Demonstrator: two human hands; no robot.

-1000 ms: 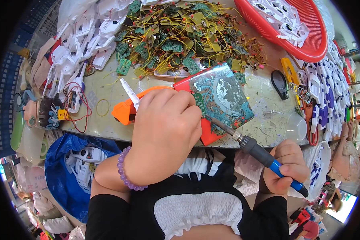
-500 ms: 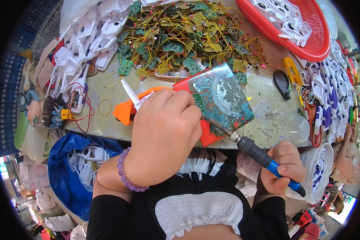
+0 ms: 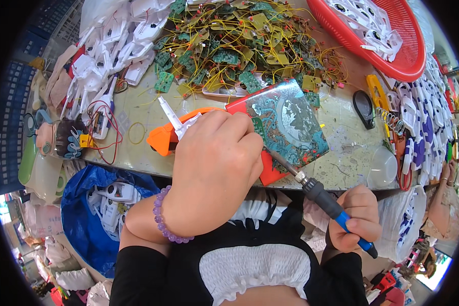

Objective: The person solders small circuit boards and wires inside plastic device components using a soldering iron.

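Note:
My right hand (image 3: 353,219) is closed around the blue and black handle of a soldering iron (image 3: 316,193). The iron slants up and left, its metal tip ending beside my left hand (image 3: 217,160). Those left fingers are curled, and a green circuit board (image 3: 259,129) pokes out past the knuckles; the fingertips are hidden beneath the hand. A white plastic part (image 3: 171,113) juts out on the hand's other side, across an orange tool or holder (image 3: 161,141). Partly under the board lies a red box or book (image 3: 285,122) with a worn, patterned cover.
A heap of circuit boards with yellow wires (image 3: 239,43) covers the back. White plastic shells (image 3: 120,46) pile up at left, and a red basket (image 3: 415,56) holds more. A magnifier (image 3: 363,108) and clear cup (image 3: 382,166) lie right; a blue bag (image 3: 81,229) hangs below.
The right hand and the iron's handle have shifted slightly left and the iron stands a bit steeper. My left hand keeps its grip; the whole view has moved a little.

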